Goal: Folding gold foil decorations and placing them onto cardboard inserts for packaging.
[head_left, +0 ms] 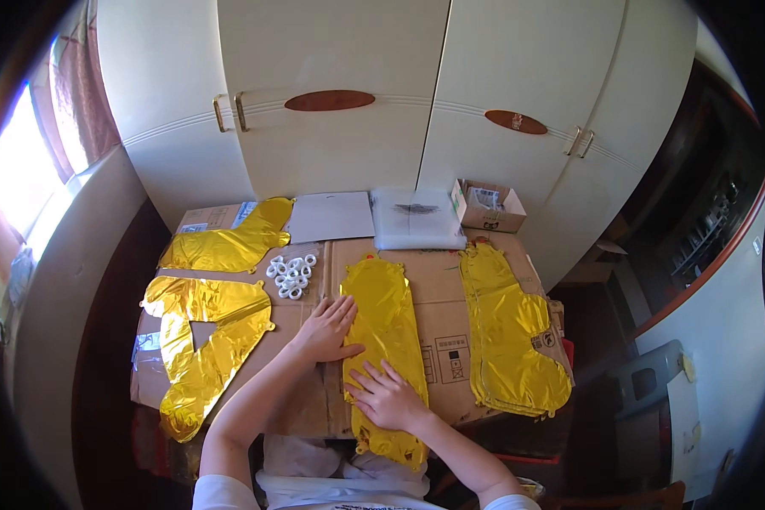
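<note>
A long gold foil balloon (381, 310), flat and uninflated, lies in front of me on a cardboard-covered table, its near end reaching over the front edge. My left hand (325, 330) rests at its left edge with fingers stretched out, palm down. Lower down, my right hand (388, 398) lies flat across the foil, fingers spread. Neither hand grips anything. To the left are two more flat gold foil balloons: an angular one with an opening (229, 302) and a curved one (229, 245) behind it. Another gold foil balloon (506, 340) lies at the right.
Several small white rings (291, 276) sit in a cluster left of the middle balloon. At the back stand a grey-white flat sheet (331, 217), a stack of clear plastic bags (416, 225) and an open small box (490, 208). Cardboard (446, 310) covers the table. White cabinets (331, 153) rise behind.
</note>
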Available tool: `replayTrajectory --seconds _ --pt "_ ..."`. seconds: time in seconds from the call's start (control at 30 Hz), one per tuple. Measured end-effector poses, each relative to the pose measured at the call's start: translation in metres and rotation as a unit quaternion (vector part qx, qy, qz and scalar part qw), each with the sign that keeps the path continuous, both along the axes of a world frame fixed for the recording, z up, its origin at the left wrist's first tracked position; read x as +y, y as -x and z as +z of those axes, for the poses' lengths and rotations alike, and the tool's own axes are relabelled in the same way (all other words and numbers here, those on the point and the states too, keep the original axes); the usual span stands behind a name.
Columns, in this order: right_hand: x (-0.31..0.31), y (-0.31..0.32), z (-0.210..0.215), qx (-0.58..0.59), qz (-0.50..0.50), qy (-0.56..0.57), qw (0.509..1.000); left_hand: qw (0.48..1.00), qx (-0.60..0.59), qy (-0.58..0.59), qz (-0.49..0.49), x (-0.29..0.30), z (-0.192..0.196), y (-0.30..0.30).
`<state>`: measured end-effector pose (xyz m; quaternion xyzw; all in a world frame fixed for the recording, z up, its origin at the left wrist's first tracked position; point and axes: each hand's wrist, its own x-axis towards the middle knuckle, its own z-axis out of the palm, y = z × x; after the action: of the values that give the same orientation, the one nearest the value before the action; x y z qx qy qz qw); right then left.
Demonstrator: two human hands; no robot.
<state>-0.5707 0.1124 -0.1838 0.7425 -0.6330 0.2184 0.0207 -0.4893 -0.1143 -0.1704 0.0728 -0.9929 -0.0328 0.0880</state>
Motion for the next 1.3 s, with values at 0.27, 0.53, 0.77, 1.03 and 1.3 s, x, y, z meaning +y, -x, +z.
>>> replayTrajectory --seconds 0.27,0.53,0.77,1.03,1.3 --pt "0.001 0.003 0.004 -0.027 0.002 -0.021 0.999 0.998 -0.009 -0.011 0.057 -0.011 0.001 0.011" --pt "0.002 0.003 0.008 -0.029 -0.007 -0.026 0.999 0.998 -0.020 -0.007 0.056 -0.011 -0.003 0.011" --pt "-0.003 0.000 0.011 -0.024 -0.010 -0.032 0.999 0.998 0.002 0.016 0.056 -0.016 -0.010 0.010" --pt "-0.006 -0.001 0.014 -0.018 -0.006 -0.045 0.999 0.998 0.008 0.020 0.059 -0.017 -0.013 0.009" --pt "-0.010 -0.002 0.021 -0.009 -0.001 -0.074 0.997 0.997 0.048 -0.017 0.051 -0.019 -0.014 0.005"
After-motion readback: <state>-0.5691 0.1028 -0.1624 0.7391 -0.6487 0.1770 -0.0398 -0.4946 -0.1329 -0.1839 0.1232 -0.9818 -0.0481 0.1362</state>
